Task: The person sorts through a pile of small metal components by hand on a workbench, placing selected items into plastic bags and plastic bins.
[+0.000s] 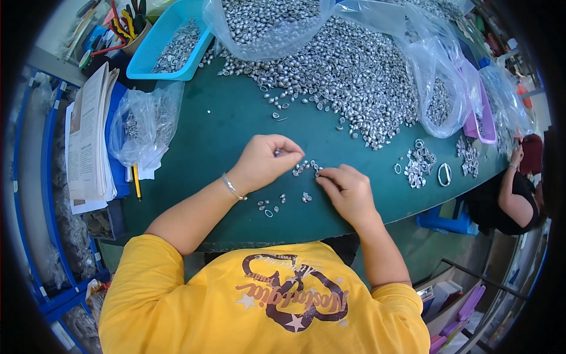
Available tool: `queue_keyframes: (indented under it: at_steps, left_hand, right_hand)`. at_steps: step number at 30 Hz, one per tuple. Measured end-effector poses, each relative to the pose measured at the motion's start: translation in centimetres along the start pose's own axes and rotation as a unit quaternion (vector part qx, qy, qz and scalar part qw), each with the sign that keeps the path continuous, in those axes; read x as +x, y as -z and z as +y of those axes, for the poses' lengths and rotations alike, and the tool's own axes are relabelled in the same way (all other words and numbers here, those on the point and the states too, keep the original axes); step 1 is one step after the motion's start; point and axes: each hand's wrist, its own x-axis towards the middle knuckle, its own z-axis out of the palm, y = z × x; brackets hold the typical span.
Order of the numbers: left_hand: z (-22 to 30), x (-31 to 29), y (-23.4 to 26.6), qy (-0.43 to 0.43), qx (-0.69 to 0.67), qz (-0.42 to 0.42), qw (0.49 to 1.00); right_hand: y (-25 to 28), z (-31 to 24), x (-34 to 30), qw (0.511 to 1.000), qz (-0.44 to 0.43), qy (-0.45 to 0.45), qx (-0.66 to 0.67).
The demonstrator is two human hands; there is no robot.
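Observation:
My left hand [268,160] is closed in a pinch, and small silvery metal pieces [277,153] show within its curled fingers. Thumb and forefinger of my right hand [349,190] pinch the end of a short curved row of small silver metal pieces [305,166]. That row lies between the two hands; whether its pieces are joined, I cannot tell. Nearer to me on the green table [236,227] lie several loose silver pieces [282,198], a small cluster [306,197] and an oval ring [268,213].
A large heap of silver teardrop pieces [354,71] covers the table's far side, with plastic bags. A blue basket [141,75] stands far left, papers [88,141] at left. A purple tray [486,133] and metal clusters [420,162] lie right. Another person [519,197] sits at far right.

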Motion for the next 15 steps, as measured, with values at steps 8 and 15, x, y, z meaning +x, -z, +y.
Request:
queue_keyframes:
  at_steps: [8, 15]
  left_hand:
    - [-0.7, 1.0, -2.7, -0.271, 0.321, -0.043, 0.907]
    - [-0.1, 1.4, -2.2, -0.235, 0.256, 0.000, 0.938]
  right_hand:
    - [0.6, 0.9, -0.5, 0.906, 0.014, -0.246, 0.344]
    - [0.8, 1.2, 0.2, 0.940, 0.023, -0.242, 0.240]
